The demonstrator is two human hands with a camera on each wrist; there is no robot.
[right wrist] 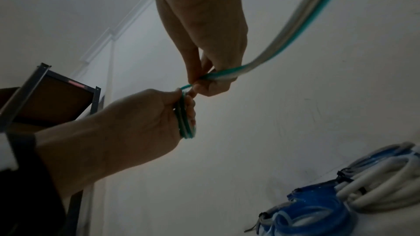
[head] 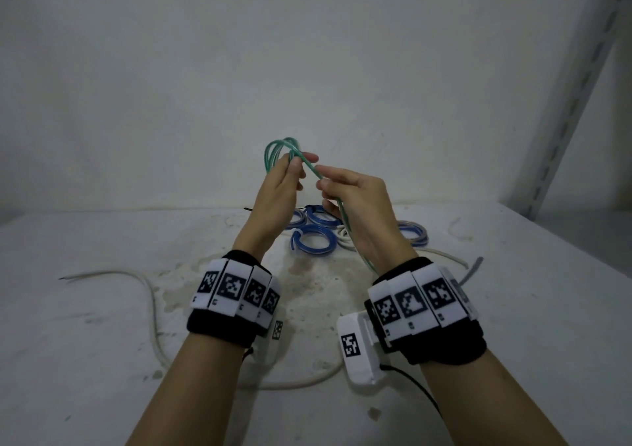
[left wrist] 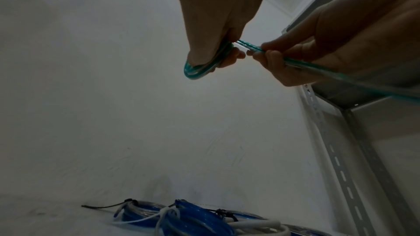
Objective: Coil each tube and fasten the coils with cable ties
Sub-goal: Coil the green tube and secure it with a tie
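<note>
Left hand (head: 280,179) raised above the table (head: 102,309), fingers curled round loops of green tube (head: 278,150). Right hand (head: 355,199) just beside, pinching the tube's free length. Finished blue coils (head: 313,239) near the table's far edge, beneath the hands.

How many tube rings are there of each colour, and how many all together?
Blue plastic tube coils: 4
White plastic tube coil: 1
Green plastic tube coil, half wound, held in the left hand: 1
Total: 6
</note>
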